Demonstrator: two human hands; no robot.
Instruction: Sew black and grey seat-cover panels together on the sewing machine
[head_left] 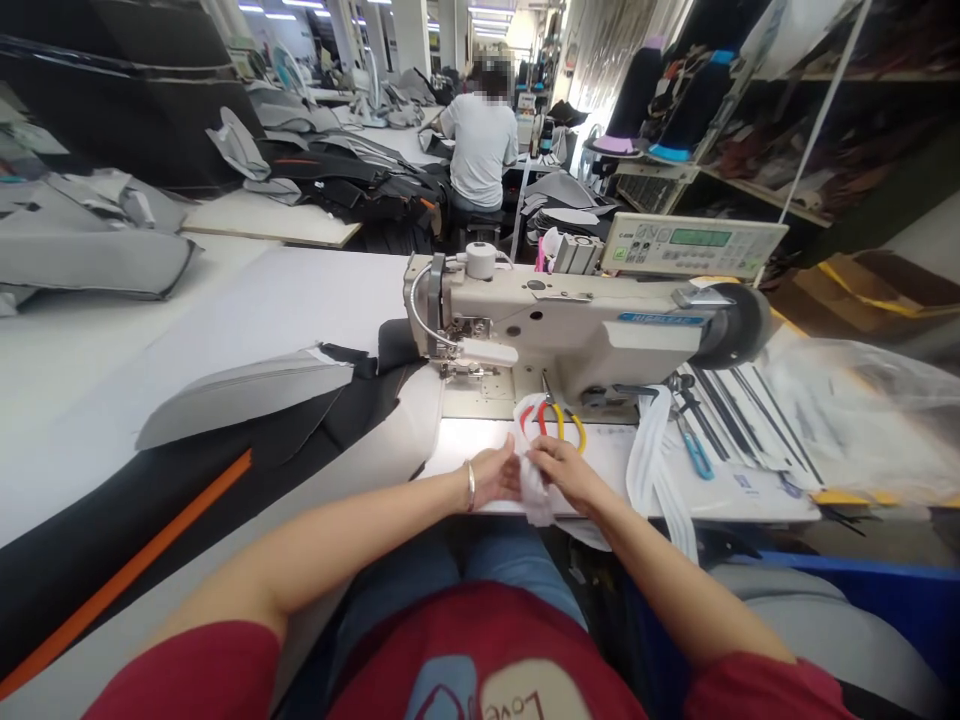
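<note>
Both hands are at the front edge of the sewing machine table, with a crumpled, thin white strip [534, 495] between them. My right hand [564, 472] pinches the strip with thumb and fingers. From the other side my left hand [496, 476] holds it, fingers partly hidden behind it and thumb raised. Just beyond the hands, scissors [556, 420] with red and yellow handles lie on the bed of the sewing machine [551, 320]. Whether the strip is cloth or film I cannot tell.
Black and grey sewn panels [315, 440] with an orange stripe cover the left side. To the right are a folded white band [656, 460], blue-handled thread snips [697, 455] and dark strips [739, 410]. A control panel [694, 245] stands behind. Ahead sits a person [484, 145] in white.
</note>
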